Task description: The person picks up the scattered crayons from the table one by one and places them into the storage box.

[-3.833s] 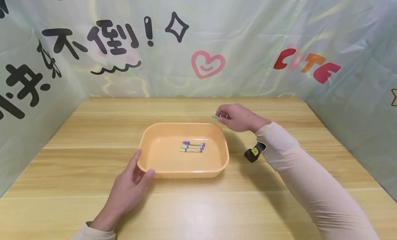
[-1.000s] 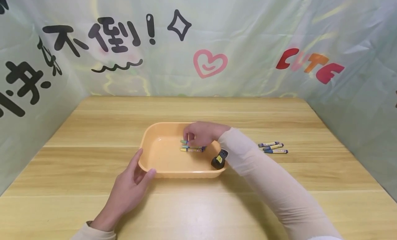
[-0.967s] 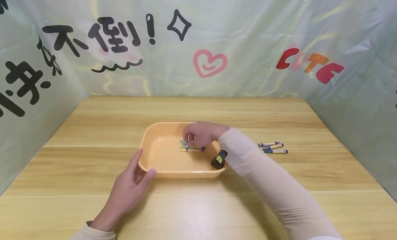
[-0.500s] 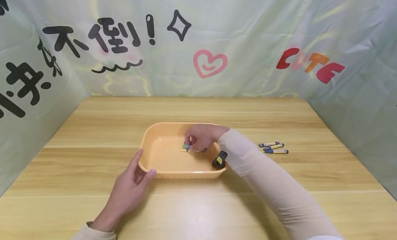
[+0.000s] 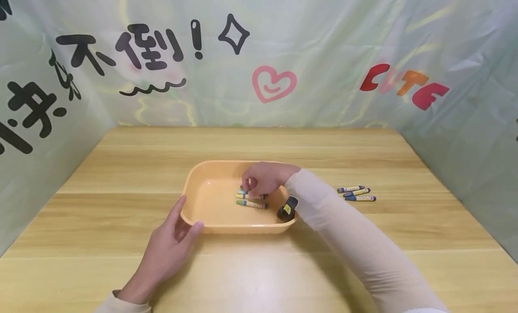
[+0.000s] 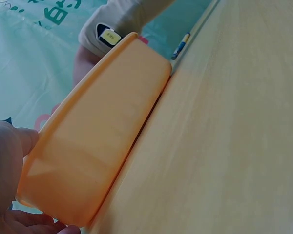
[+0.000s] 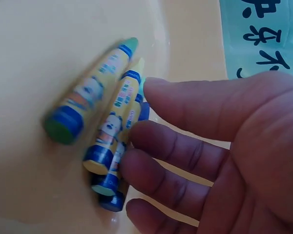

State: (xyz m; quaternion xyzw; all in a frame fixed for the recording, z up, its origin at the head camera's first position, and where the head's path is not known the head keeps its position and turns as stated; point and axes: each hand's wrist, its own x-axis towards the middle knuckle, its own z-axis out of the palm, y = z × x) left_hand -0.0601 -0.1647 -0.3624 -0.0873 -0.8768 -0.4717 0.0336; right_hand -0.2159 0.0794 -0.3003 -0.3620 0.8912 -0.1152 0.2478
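My left hand (image 5: pixel 167 248) holds the near left corner of the orange plastic tray (image 5: pixel 238 229), its thumb on the rim and its fingers around the end wall (image 6: pixel 95 131). My right hand (image 5: pixel 267 177) is inside the tray, beside a small row of crayons. A green crayon (image 7: pixel 90 92) lies a little apart on the near side. Next to it are a yellow crayon (image 7: pixel 112 122), a light green one (image 7: pixel 105 185) and a dark blue one (image 7: pixel 111 202), partly overlapped. The right thumb and fingers stand apart, close against the row, with no crayon pinched between them.
On the wooden table (image 5: pixel 121 205), right of the tray, lie three crayons: a grey one (image 5: pixel 350 189), a middle one (image 5: pixel 357 192) and a blue one (image 5: pixel 360 198). A printed cloth (image 5: pixel 226 101) hangs behind the table and along both sides.
The right hand has carried the green crayon from beyond the tray's far right corner into the tray and let it go on the row's near side. The left hand has stayed at the corner.
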